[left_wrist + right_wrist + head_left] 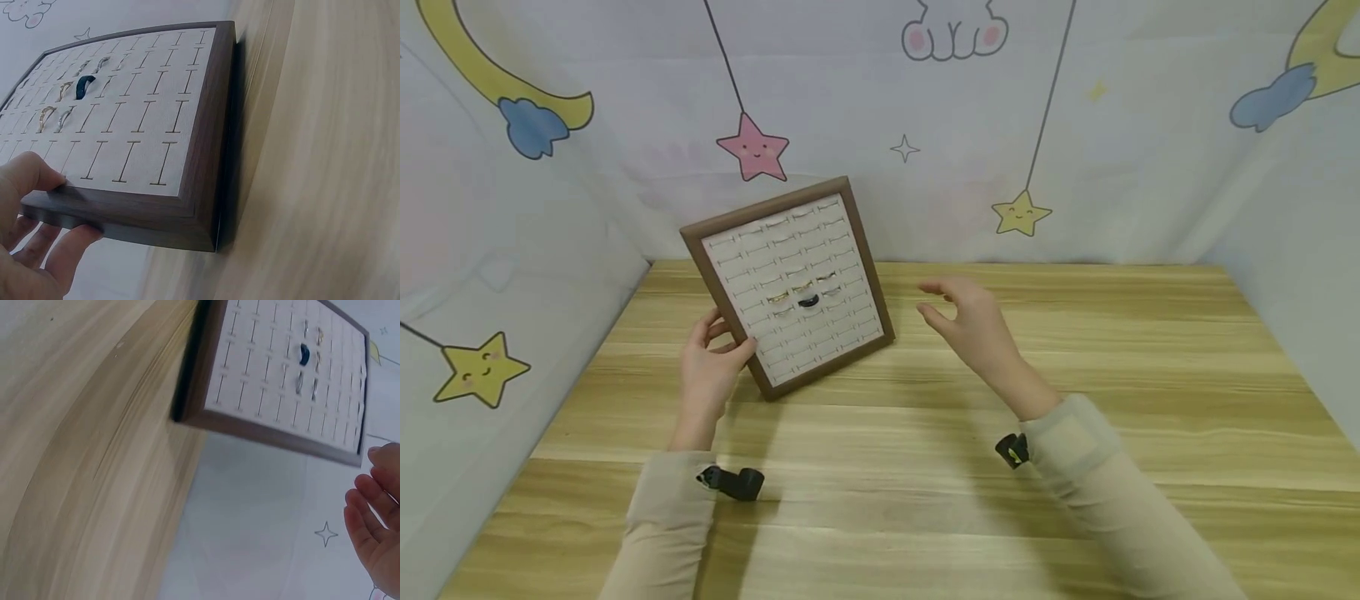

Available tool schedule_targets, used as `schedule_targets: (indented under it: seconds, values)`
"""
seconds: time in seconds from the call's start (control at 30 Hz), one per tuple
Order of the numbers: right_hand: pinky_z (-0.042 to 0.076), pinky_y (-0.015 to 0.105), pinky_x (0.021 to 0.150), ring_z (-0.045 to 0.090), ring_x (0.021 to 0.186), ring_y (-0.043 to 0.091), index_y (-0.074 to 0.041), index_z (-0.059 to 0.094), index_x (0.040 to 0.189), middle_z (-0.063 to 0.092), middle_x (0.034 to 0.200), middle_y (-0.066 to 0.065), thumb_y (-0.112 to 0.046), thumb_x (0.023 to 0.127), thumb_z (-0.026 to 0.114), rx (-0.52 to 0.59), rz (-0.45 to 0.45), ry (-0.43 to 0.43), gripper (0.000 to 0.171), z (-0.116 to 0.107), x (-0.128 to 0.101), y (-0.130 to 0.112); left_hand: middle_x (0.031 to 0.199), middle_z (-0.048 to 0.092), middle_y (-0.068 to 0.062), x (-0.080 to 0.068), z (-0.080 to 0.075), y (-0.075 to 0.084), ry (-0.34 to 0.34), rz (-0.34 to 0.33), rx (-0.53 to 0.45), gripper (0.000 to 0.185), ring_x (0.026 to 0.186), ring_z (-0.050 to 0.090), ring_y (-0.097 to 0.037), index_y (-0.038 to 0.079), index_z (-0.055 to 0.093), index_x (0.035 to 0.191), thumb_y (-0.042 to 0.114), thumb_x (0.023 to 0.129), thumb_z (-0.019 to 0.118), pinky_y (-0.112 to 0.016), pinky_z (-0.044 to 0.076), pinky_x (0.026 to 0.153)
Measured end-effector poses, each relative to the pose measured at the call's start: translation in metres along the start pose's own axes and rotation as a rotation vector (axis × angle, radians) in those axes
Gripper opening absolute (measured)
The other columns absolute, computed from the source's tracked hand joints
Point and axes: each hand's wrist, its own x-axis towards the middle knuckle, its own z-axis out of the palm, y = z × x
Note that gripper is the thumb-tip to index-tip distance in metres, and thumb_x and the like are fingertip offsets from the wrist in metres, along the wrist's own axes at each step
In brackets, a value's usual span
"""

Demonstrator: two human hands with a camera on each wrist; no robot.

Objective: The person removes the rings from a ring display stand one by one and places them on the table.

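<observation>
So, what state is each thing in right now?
Brown-framed white rectangular ring tray: tilted up, most slots empty.
Wide dark ring: set in a slot.
Thin gold-coloured rings: in slots.
Thin silver-coloured rings: in slots.
Left hand: gripping the tray's left side.
Right hand: off the tray, holding nothing.

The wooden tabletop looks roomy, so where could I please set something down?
On the tabletop, the widest bare patch lies right of the right hand, up to the side cloth. Another lies between the sleeves, in front of the ring tray. It's crowded left of centre, where the left hand grips the tray's edge.
</observation>
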Motion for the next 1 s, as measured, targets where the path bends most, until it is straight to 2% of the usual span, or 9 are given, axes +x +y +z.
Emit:
schedule_targets:
  seconds: [0.13, 0.2, 0.57, 0.83, 1.0]
  values:
    - [0.052, 0.040, 0.096, 0.064, 0.107, 0.029, 0.000, 0.067, 0.112, 0.069, 0.113, 0.014, -0.009, 0.088, 0.066, -0.013, -0.027, -0.017, 0.026, 0.005, 0.003, -0.007, 0.136, 0.048, -0.009, -0.003, 0.010, 0.003, -0.056, 0.026, 0.002, 0.071, 0.112, 0.058, -0.025, 0.019, 0.032, 0.149, 0.006, 0.087, 0.064, -0.007, 0.050, 0.073]
    - [0.052, 0.039, 0.096, 0.064, 0.107, 0.028, -0.001, 0.068, 0.110, 0.070, 0.111, 0.013, -0.009, 0.088, 0.066, -0.018, -0.039, -0.019, 0.023, 0.007, 0.005, -0.010, 0.138, 0.047, -0.010, -0.004, 0.015, 0.004, -0.086, 0.035, 0.004, 0.071, 0.115, 0.057, -0.028, 0.019, 0.031, 0.150, 0.007, 0.088, 0.063, -0.008, 0.050, 0.074]
    - [0.054, 0.034, 0.075, 0.063, 0.087, 0.023, -0.003, 0.071, 0.105, 0.071, 0.104, 0.011, -0.005, 0.088, 0.065, -0.027, -0.054, -0.026, 0.018, 0.014, 0.010, -0.009, 0.139, 0.047, -0.011, -0.007, 0.042, 0.010, -0.207, 0.063, 0.030, 0.069, 0.116, 0.058, -0.030, 0.020, 0.033, 0.149, 0.008, 0.088, 0.063, -0.020, 0.053, 0.078]
    - [0.056, 0.035, 0.088, 0.066, 0.098, 0.025, -0.001, 0.070, 0.103, 0.071, 0.105, 0.013, -0.001, 0.088, 0.064, -0.028, -0.042, -0.008, 0.017, 0.016, 0.012, -0.005, 0.139, 0.049, -0.014, -0.008, 0.054, 0.014, -0.280, 0.093, 0.050, 0.068, 0.119, 0.058, -0.031, 0.016, 0.033, 0.149, 0.008, 0.089, 0.063, -0.039, 0.054, 0.093]
    - [0.055, 0.035, 0.090, 0.066, 0.101, 0.026, -0.001, 0.070, 0.102, 0.071, 0.106, 0.013, 0.000, 0.087, 0.065, -0.048, -0.027, 0.002, 0.016, 0.016, 0.012, -0.002, 0.139, 0.049, -0.016, -0.012, 0.061, 0.016, -0.309, 0.118, 0.063, 0.066, 0.120, 0.058, -0.033, 0.012, 0.035, 0.148, 0.008, 0.088, 0.064, -0.041, 0.055, 0.093]
